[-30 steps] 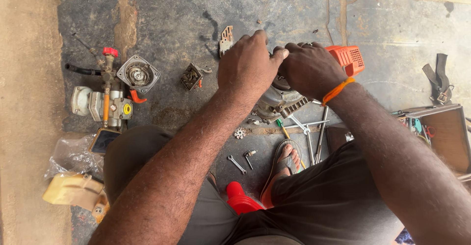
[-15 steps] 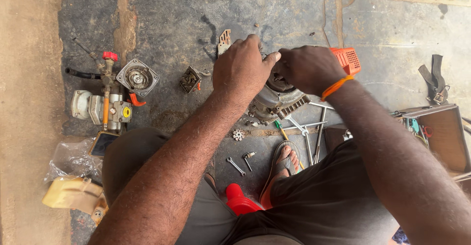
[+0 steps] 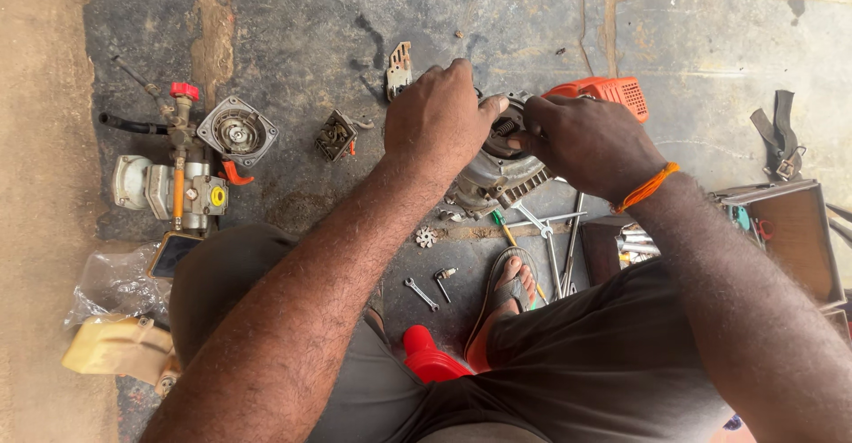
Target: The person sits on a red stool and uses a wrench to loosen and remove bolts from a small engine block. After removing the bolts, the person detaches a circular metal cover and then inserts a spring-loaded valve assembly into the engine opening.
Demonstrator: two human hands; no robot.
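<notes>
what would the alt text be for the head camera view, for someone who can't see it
Seen from above, a seated person's left hand and right hand grip a small grey engine with an orange cover on a stone floor. Spanners lie by a sandalled foot; a pump part sits far left.

The floor (image 3: 293, 26) is dark grey stone or concrete laid in large slabs, stained with oil and scuffed, with pale sandy joints (image 3: 612, 17) running between the slabs. One joint crosses the top right and another runs down from it. A rusty brown patch (image 3: 213, 48) marks the slab at upper left. Along the left edge lies a strip of bare tan earth (image 3: 40, 185), level with the paving. Daylight falls soft and even over the ground, with no hard shadows. No walls, windows or furniture come into view.
</notes>
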